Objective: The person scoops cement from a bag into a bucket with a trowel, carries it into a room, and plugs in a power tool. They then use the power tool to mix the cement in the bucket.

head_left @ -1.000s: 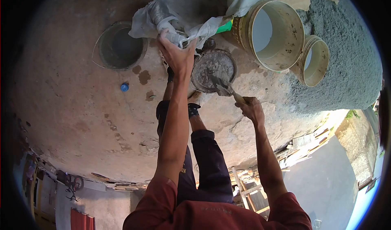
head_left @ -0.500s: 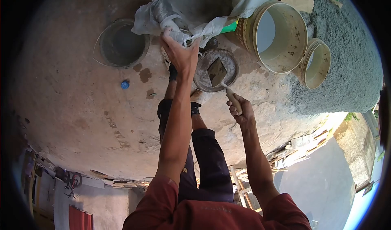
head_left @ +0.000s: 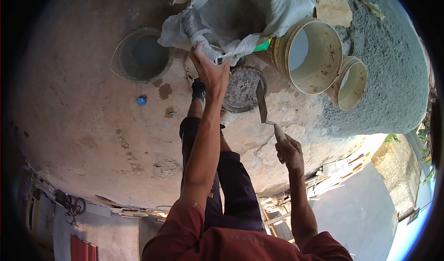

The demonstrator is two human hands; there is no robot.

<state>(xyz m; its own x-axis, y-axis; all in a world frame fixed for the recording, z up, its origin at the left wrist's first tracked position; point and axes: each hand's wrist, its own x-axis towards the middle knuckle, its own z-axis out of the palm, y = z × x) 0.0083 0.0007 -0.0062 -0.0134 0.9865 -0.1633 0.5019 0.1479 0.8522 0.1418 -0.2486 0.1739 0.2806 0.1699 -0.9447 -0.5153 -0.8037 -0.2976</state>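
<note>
My left hand [head_left: 210, 71] is closed on the gathered near edge of a white plastic sack [head_left: 291, 6], its mouth spread wide around grey powder. In my right hand [head_left: 290, 152] is a pointed trowel [head_left: 262, 103], gripped by its handle, the blade turned edge-on. The blade tip overlaps the right rim of a round, grey-crusted lid or shallow pan [head_left: 241, 90] on the ground. That round piece lies just below the sack, to the right of my left hand.
A bucket of grey liquid [head_left: 144, 55] stands at left, near a blue cap [head_left: 142, 101]. At right are a large pale bucket [head_left: 319, 57] and a smaller one [head_left: 354, 85], beside a grey sand heap [head_left: 384, 66]. Torn brown paper [head_left: 330, 4] lies behind.
My right hand has drawn the trowel back and to the right, tipping the blade from flat over the round piece to edge-on at its rim. My left hand keeps its hold on the sack.
</note>
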